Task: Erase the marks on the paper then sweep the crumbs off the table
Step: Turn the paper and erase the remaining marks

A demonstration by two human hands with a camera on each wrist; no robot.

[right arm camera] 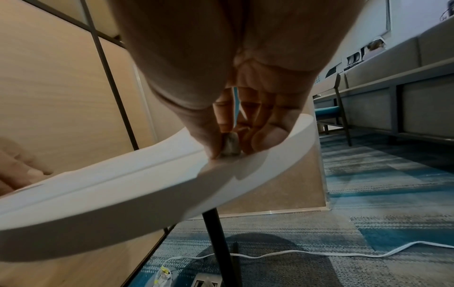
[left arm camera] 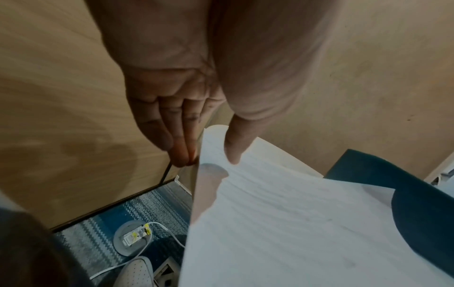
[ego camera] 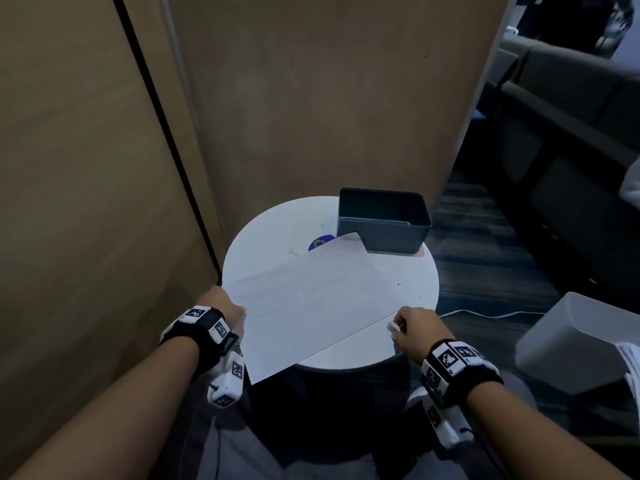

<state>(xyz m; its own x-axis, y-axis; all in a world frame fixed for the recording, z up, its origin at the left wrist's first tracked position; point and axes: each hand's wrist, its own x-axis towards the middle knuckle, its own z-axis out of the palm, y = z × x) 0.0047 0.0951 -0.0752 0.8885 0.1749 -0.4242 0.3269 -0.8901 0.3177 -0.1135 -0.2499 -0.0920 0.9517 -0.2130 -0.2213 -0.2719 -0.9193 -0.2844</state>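
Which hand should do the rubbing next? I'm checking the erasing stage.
The right hand: it already pinches the eraser at the paper's near corner. The left hand grips the paper's left edge, thumb on top, so it is better placed to steady the sheet.

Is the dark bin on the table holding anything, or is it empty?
Apparently empty. The head view looks into the dark bin and shows only bare inner walls and floor; the near inside wall is hidden.

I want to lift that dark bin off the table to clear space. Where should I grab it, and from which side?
Take the dark bin by its open top rim, from the right. It stands upright at the round table's far right edge; the paper's corner leans on its front left.
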